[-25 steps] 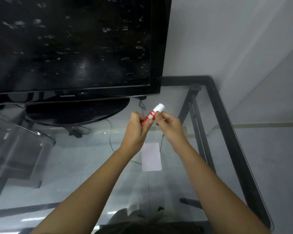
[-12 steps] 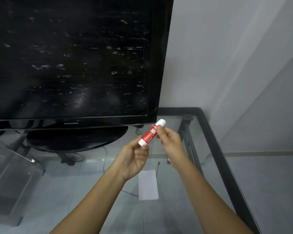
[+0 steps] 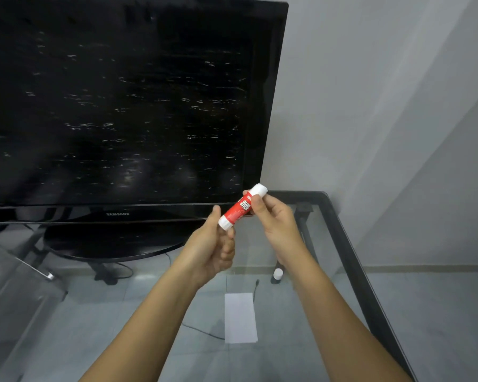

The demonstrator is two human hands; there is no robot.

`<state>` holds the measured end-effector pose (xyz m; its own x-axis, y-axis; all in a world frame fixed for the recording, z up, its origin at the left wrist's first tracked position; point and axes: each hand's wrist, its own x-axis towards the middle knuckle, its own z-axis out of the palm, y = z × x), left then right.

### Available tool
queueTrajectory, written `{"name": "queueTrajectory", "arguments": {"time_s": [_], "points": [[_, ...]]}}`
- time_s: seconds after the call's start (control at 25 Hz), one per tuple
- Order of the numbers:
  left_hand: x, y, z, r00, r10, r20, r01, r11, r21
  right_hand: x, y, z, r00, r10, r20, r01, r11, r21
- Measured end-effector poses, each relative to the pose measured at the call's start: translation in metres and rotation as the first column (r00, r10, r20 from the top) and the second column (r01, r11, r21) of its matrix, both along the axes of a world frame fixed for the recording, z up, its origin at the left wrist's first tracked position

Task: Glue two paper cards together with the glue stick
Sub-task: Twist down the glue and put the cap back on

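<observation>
A red glue stick (image 3: 238, 209) with white ends and its white cap on is held tilted above the glass table, in front of the TV's lower right corner. My right hand (image 3: 276, 227) pinches its upper part just below the cap. My left hand (image 3: 210, 249) holds the lower white end between thumb and curled fingers. A white paper card (image 3: 240, 317) lies flat on the glass below and between my forearms. I cannot tell whether it is one card or two stacked.
A large black TV (image 3: 122, 106) on an oval stand fills the back left. The glass table has a black metal frame (image 3: 345, 244) along its right edge. A small white-topped object (image 3: 278, 274) stands near the card. A cable runs under the glass.
The view has tilted upward, showing more of the TV. Both hands stay on the glue stick; my left hand has slid from its middle to the lower end.
</observation>
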<state>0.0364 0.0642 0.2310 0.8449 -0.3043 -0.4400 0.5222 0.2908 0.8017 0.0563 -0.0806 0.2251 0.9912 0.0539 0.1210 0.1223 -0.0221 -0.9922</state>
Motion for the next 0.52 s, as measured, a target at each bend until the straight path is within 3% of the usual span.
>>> {"name": "queueTrajectory", "arguments": {"time_s": [0.12,0.2,0.24,0.28,0.36,0.4,0.44,0.52], "points": [[-0.002,-0.002,-0.001,0.897,0.111,0.428,-0.181,0.976,0.124,0.0,0.0,0.001,1.0,-0.005,0.005,0.005,1.0,0.005],[-0.004,-0.004,-0.002,0.849,0.089,0.522,-0.231,0.949,0.214,0.0,-0.001,0.003,1.0,0.0,0.005,0.0,1.0,0.007],[-0.002,-0.003,-0.003,0.881,0.068,0.469,-0.203,0.948,0.243,0.0,-0.001,0.004,1.0,0.007,0.005,-0.007,1.0,0.0],[-0.001,-0.001,-0.001,0.947,0.062,0.316,-0.134,0.968,0.212,0.0,-0.001,0.005,1.0,0.019,0.004,-0.019,1.0,-0.009],[0.0,0.004,0.008,0.995,-0.032,-0.098,0.025,0.997,-0.069,0.0,-0.001,0.005,0.999,0.043,0.008,-0.043,0.999,-0.023],[0.0,0.005,0.01,0.98,-0.076,-0.183,0.045,0.985,-0.165,-0.001,-0.001,0.004,0.999,0.051,0.013,-0.05,0.998,-0.026],[0.0,0.005,0.009,0.982,-0.086,-0.167,0.056,0.984,-0.171,-0.001,-0.002,0.003,0.998,0.052,0.019,-0.051,0.998,-0.027],[-0.002,0.0,0.006,0.999,-0.008,0.049,0.011,0.999,-0.05,-0.001,-0.003,0.002,0.999,0.04,0.023,-0.04,0.999,-0.012]]}}
